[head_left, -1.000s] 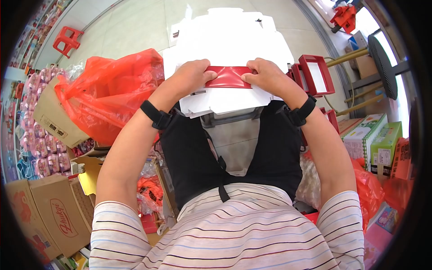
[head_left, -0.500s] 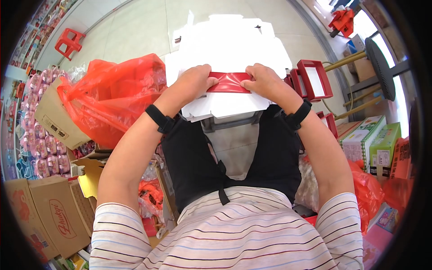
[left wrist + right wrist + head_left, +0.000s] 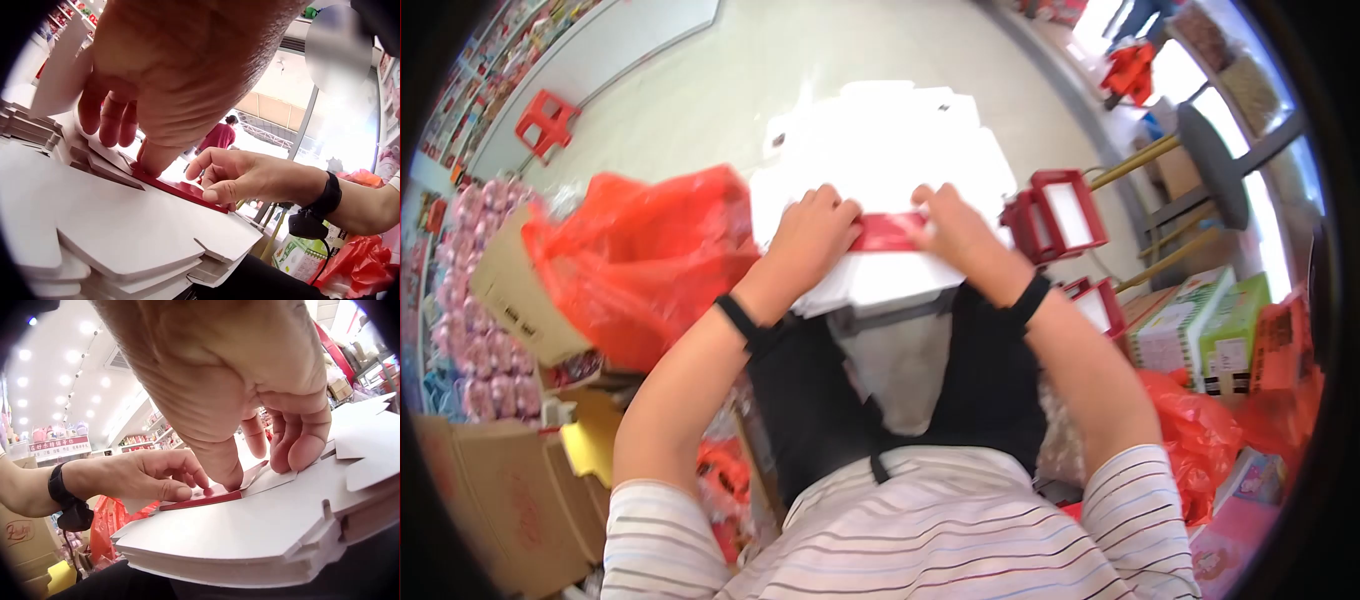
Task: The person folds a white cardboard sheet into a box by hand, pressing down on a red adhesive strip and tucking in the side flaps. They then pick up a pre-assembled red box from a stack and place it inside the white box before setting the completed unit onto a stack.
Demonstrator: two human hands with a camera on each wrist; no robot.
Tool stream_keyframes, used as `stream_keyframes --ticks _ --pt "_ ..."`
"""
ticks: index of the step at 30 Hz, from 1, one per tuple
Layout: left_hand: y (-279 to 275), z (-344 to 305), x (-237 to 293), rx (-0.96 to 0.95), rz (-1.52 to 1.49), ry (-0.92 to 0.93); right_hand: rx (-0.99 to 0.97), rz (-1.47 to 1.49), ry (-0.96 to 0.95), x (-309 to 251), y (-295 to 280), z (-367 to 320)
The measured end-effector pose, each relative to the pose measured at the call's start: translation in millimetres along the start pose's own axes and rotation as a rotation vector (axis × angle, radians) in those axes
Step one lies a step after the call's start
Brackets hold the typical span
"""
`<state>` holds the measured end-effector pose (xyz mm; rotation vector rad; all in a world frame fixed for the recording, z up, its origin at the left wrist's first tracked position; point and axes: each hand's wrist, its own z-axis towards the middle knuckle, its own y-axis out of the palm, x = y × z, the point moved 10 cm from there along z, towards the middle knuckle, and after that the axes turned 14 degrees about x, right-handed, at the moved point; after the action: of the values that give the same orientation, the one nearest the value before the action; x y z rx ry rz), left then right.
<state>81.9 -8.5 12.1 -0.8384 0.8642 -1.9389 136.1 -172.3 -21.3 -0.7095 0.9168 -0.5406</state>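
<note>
A glossy red cardboard flap (image 3: 885, 233) lies across the near part of a stack of white die-cut cardboard sheets (image 3: 890, 150) in front of the person. At the flap's left end is my left hand (image 3: 812, 238), its thumb on the red edge in the left wrist view. My right hand (image 3: 962, 238) is at the other end; its thumb (image 3: 222, 469) presses the red edge in the right wrist view, while the other fingers bend down onto the white card beyond. Both hands hold the flap between thumb and fingers. Parts of it are hidden behind them.
Several red box trays with white insides (image 3: 1068, 215) stand right of the stack. To the left is a large red plastic bag (image 3: 650, 265) beside a cardboard carton (image 3: 530, 290). A round-seated stool (image 3: 1210, 165) and packaged boxes (image 3: 1185, 325) are at the right.
The head view has shifted, so the stack and hands sit lower and slightly left. Both hands stay at the red flap's ends; the right index finger now stands out more from the thumb.
</note>
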Motion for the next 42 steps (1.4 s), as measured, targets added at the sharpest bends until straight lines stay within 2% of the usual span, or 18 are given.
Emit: stream_keyframes --ticks 2,4,5,7,9,13,16,21,24,27,30,33,35,36,39,42 --pt "2.7 -5.9 2.0 -0.011 0.016 0.085 0.011 0.024 -0.189 0.8 16.5 -8.2" --pt "-3.6 -4.3 7.4 -0.06 0.041 0.119 -0.081 -0.016 -0.11 -1.4 16.2 -11.9" --pt "-3.3 -4.8 4.1 -0.138 -0.001 0.091 -0.059 0.02 -0.201 -17.0 1.6 -13.7" --pt "-4.1 -1.7 6.6 -0.199 -0.023 0.109 -0.083 0.007 -0.263 -40.5 -23.1 -14.3" --pt "-3.3 0.6 15.4 -0.253 -0.003 0.18 -0.151 -0.048 -0.293 -46.6 -23.4 -14.0" --pt "-3.9 -1.1 20.2 -0.229 0.013 0.268 -0.088 -0.092 -0.47 -50.2 -11.2 -18.3" --pt "-3.4 -1.2 24.7 -0.228 0.046 0.317 -0.075 -0.236 -0.602 -62.0 -6.4 -25.0" --pt "-2.5 -1.9 22.0 -0.168 0.051 0.392 -0.019 -0.399 -0.688 -61.0 5.4 -33.0" --pt "1.7 0.4 12.8 -0.108 0.01 0.327 0.041 -0.314 -0.638 -61.3 -9.2 -28.8" --pt "0.7 -3.8 18.9 -0.14 -0.053 0.274 -0.021 -0.195 -0.521 -54.0 -15.9 -28.7" --pt "2.5 -11.7 29.8 -0.255 -0.089 0.177 -0.078 -0.119 -0.476 -50.2 -29.5 -35.0" --pt "8.0 -5.3 22.8 -0.343 -0.082 0.063 -0.054 -0.077 -0.41 -37.4 -28.7 -29.8" --pt "16.4 -1.9 8.6 -0.452 -0.14 -0.088 -0.103 -0.057 -0.247 -23.9 -25.4 -16.7" --pt "15.8 0.3 3.2 -0.404 -0.179 -0.116 -0.117 -0.015 -0.212 -16.7 -23.8 -13.4" --pt "22.4 3.1 -8.9 -0.43 -0.216 -0.204 -0.193 -0.01 -0.071 -1.4 -19.5 -4.3" --pt "32.8 0.7 -18.2 -0.415 -0.224 -0.257 -0.197 -0.064 -0.074 -0.5 -18.9 -2.6"
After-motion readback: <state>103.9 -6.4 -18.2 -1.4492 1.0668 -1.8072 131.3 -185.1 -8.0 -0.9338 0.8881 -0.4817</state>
